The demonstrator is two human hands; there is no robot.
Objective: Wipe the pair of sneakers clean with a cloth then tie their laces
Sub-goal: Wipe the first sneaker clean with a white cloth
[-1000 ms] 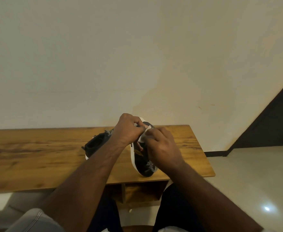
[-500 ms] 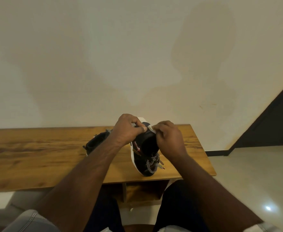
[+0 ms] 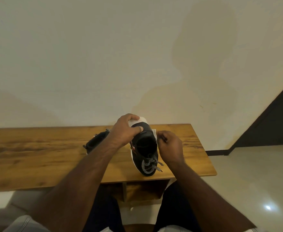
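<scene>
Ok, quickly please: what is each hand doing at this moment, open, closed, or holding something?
Left hand: grips the heel of the black sneaker.
Right hand: pinches the white cloth against the sneaker's side.

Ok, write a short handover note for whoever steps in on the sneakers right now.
Left hand grips the heel of the near sneaker, which stands on the wooden table.
Right hand pinches the white cloth against that sneaker's right side.
Second sneaker lies behind the left forearm, not being handled.
Done: cannot tell how much is wiped.
Left: finish wiping, then tie the laces, loose on the near sneaker.
</scene>
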